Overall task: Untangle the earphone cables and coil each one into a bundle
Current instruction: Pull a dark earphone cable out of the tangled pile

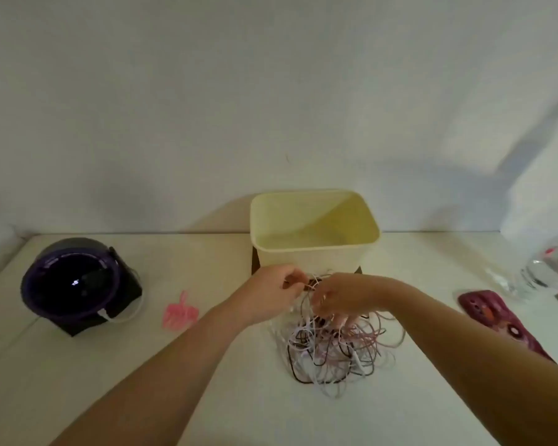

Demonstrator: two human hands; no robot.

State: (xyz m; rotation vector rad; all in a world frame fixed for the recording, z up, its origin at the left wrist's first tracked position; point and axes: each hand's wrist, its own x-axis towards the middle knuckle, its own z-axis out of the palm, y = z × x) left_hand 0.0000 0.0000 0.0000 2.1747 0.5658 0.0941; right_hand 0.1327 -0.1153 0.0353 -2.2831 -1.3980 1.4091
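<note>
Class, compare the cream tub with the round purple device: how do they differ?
The cream tub is rectangular and open-topped; the purple device is round and dark. The tub stands behind the cable tangle; the device stands far left, with a white cord attached. Both rest on the table.

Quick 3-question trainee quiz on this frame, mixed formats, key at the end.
1. True or false: the left hand and the right hand both hold strands of the tangled pile of white, pink and black earphone cables.
2. What lies on the white table left of the pile? A) small pink plastic comb B) green mug C) metal spoon
3. Fill in: the cream rectangular plastic bin stands ___ the pile, nearer the wall.
Key: 1 true; 2 A; 3 behind.
</note>
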